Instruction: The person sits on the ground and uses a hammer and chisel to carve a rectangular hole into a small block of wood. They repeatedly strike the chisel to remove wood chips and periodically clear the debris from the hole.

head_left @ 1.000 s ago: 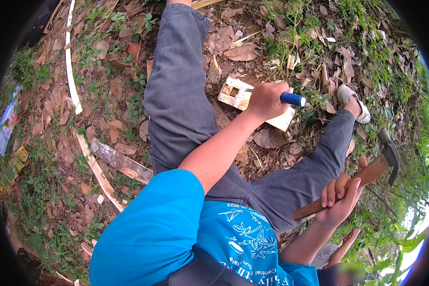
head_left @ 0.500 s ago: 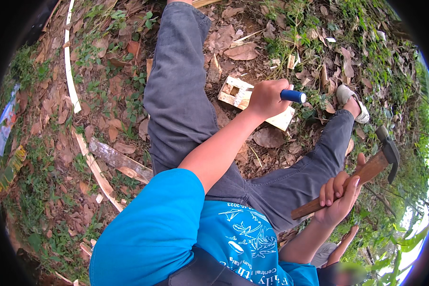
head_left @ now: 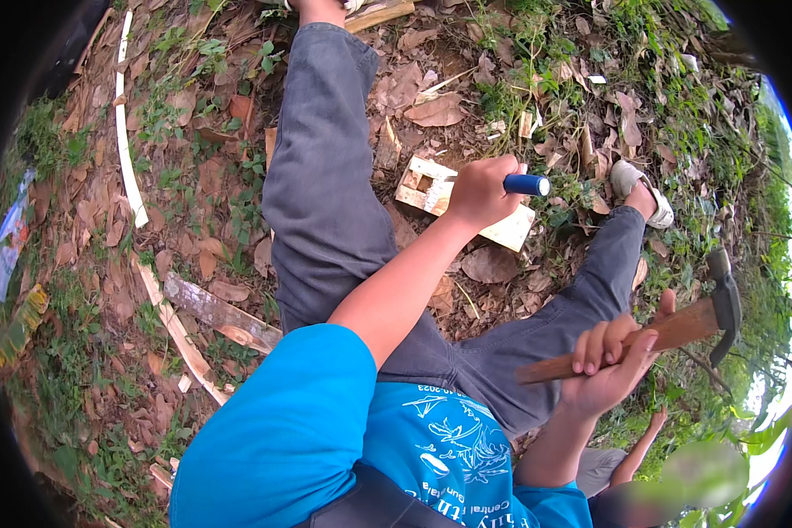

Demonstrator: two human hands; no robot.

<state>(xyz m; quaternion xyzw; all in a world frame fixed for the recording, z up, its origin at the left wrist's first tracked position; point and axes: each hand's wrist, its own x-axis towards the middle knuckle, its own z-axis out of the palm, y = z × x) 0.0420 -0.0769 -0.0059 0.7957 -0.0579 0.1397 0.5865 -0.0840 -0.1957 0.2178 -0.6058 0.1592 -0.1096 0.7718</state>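
My left hand (head_left: 487,189) is closed around the blue handle (head_left: 527,185) of a chisel, whose blade is mostly hidden by the hand. It is held low over a pale wooden block (head_left: 510,227) lying on the ground between my legs. The block has a squarish hole near its far left end, with rough cut marks beside it. To the right, my right hand (head_left: 612,361) grips a claw hammer (head_left: 686,324) by its wooden handle. The hammer's dark metal head is up at the right, apart from the chisel.
Dry leaves, grass and wood chips cover the ground. At the left lie a long pale strip (head_left: 125,132), a split wood length (head_left: 180,330) and a weathered board (head_left: 216,310). Another person's arm (head_left: 640,449) shows at the lower right. A plastic bag (head_left: 11,242) lies far left.
My right hand and the hammer have shifted slightly left, and the hammer handle lies a little flatter. The chisel stays over the block in my left hand. The whole view has shifted slightly.
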